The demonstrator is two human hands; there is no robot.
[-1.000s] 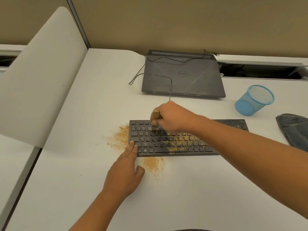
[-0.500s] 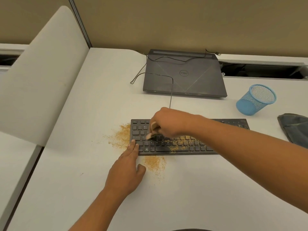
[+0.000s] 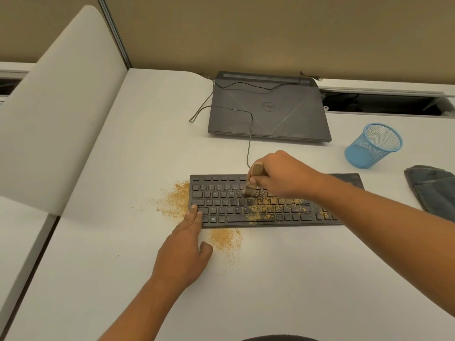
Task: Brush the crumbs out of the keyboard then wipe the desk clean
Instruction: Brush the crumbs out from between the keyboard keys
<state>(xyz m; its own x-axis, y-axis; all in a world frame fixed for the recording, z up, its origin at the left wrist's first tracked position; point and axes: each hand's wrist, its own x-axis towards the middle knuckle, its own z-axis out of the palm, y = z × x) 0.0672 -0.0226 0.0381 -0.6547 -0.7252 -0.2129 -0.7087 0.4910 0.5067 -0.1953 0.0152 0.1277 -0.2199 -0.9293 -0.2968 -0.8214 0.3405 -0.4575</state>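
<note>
A black keyboard (image 3: 221,200) lies across the middle of the white desk (image 3: 270,279). Brown crumbs (image 3: 275,205) cover its middle and right keys. More crumbs lie in a pile left of it (image 3: 176,200) and another in front of it (image 3: 225,238). My right hand (image 3: 280,173) grips a small wooden-handled brush (image 3: 254,177), bristles down on the upper key rows near the middle. My left hand (image 3: 184,249) lies flat, fingers straight, fingertips pressing the keyboard's front left corner. A dark grey cloth (image 3: 433,188) lies at the right edge.
A closed dark laptop (image 3: 268,112) sits behind the keyboard, with thin cables looping over and beside it. A blue mesh cup (image 3: 374,145) stands at the right. A white divider panel (image 3: 56,114) rises along the desk's left side. A cable slot opens at the back right.
My right hand with the brush swept down and left across the keys, then came back up and right to the upper rows. My left hand stayed on the keyboard's corner.
</note>
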